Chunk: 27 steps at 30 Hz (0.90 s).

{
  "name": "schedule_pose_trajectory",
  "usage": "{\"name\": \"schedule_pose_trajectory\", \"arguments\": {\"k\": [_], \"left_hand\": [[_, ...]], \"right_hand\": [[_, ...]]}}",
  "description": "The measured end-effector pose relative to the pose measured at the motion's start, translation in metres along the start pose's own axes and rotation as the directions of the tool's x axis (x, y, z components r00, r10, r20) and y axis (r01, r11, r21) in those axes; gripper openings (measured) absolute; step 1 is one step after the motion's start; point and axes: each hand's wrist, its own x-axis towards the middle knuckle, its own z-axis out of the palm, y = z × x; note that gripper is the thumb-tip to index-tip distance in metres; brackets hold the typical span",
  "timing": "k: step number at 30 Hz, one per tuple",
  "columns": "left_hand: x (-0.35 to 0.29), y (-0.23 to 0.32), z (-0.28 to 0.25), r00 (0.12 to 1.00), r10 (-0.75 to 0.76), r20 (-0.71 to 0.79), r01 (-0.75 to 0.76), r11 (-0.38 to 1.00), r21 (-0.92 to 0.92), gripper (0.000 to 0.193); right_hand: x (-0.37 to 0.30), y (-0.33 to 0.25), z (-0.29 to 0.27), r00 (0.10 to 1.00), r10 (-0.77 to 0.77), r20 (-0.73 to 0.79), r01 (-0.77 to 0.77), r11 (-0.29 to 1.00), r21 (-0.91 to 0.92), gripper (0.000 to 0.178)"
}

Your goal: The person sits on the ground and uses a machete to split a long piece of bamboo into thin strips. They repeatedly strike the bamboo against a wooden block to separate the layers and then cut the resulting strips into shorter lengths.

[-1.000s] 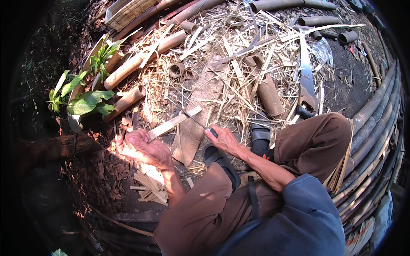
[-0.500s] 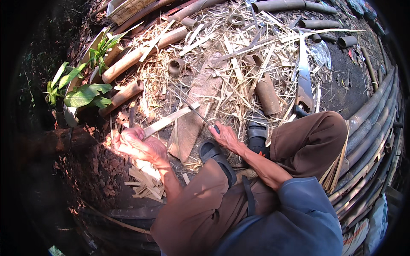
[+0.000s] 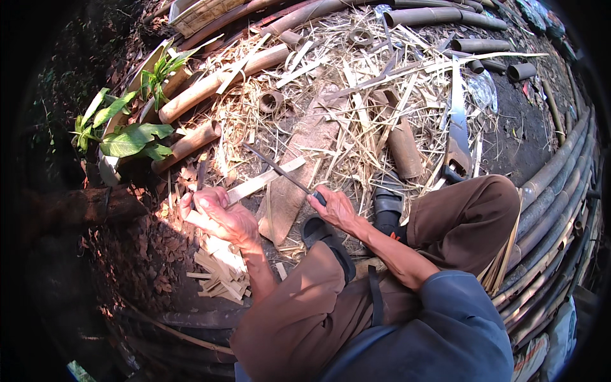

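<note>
My left hand (image 3: 223, 215) is closed round the near end of a flat, pale bamboo strip (image 3: 254, 184), which points away to the right. Closed on the dark handle of a knife, my right hand (image 3: 335, 209) is just right of the strip. The long narrow knife blade (image 3: 270, 163) slants up to the left and crosses the strip; whether they touch I cannot tell. Beneath them lies a worn wooden board (image 3: 310, 137). A pile of cut bamboo strips (image 3: 219, 275) is on the ground beside my left forearm.
A handsaw (image 3: 458, 118) and a bamboo tube (image 3: 404, 149) lie beyond my right foot among scattered shavings (image 3: 363, 83). Bamboo poles (image 3: 554, 184) are stacked along the right. Thicker bamboo pieces (image 3: 219, 83) and a leafy plant (image 3: 130, 140) stand at the left. A crate (image 3: 200, 16) sits far back.
The knife blade has swung to point further left, with its tip now past the strip. My left hand has turned slightly. The whole view has shifted a little.
</note>
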Motion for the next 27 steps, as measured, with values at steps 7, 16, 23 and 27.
{"name": "schedule_pose_trajectory", "arguments": {"k": [7,16,23,27], "left_hand": [[0.006,0.0,-0.017,0.999,-0.005,-0.051,0.008,0.999,0.047,0.027],[-0.003,-0.009,0.005,0.996,-0.063,-0.069,0.062,0.998,-0.025,0.029],[-0.08,-0.118,-0.019,0.916,-0.342,0.21,0.303,0.932,0.196,0.039],[-0.065,-0.123,-0.056,0.928,-0.303,0.215,0.235,0.927,0.293,0.031]], "right_hand": [[-0.011,0.012,0.009,0.999,-0.013,0.051,0.015,0.999,-0.04,0.039],[-0.026,0.069,0.004,0.992,0.09,-0.083,-0.093,0.995,-0.033,0.044],[-0.009,0.044,0.008,0.979,0.202,-0.011,-0.202,0.979,0.013,0.051],[-0.015,0.001,-0.027,0.989,-0.08,-0.122,0.078,0.997,-0.024,0.036]]}}
